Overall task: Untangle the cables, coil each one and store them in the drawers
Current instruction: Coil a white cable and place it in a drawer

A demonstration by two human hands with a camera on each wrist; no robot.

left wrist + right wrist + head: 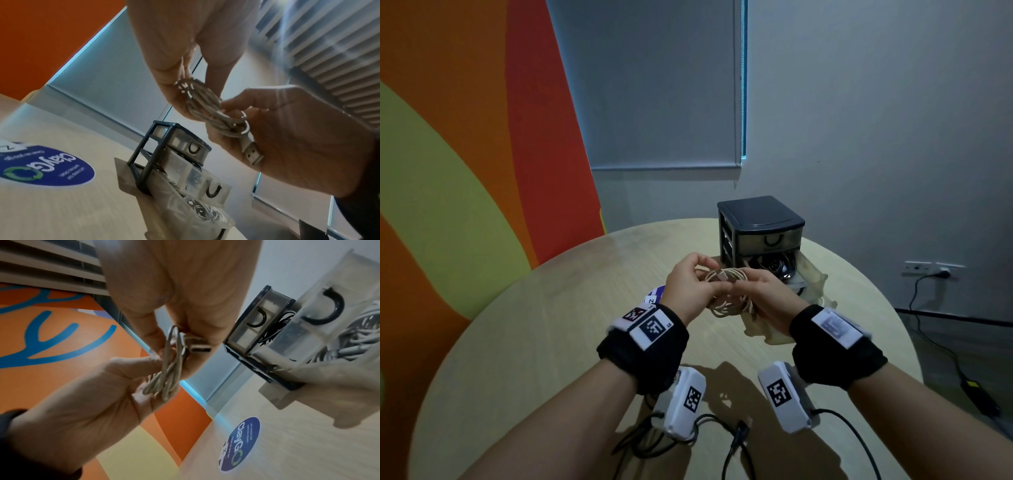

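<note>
Both hands meet above the round desk (524, 342) and share one coiled white cable (726, 281). The left hand (690, 284) pinches the far side of the coil between thumb and curled fingers; the right hand (763, 294) closes around the near side, and the cable's USB plug (252, 155) lies against its palm. The coil thus sits between the two hands, raised off the desk. Just beyond the right hand stands the dark drawer unit (758, 219): its top drawer (770, 241) is shut, its middle drawer (779, 265) is pulled out with a black cable inside, and its lowest drawer (337, 344) is pulled out with white cable in it. A blue round sticker (240, 441) lies on the desk below the left hand. Black cables (736, 442) trail on the desk beneath the wrists.
</note>
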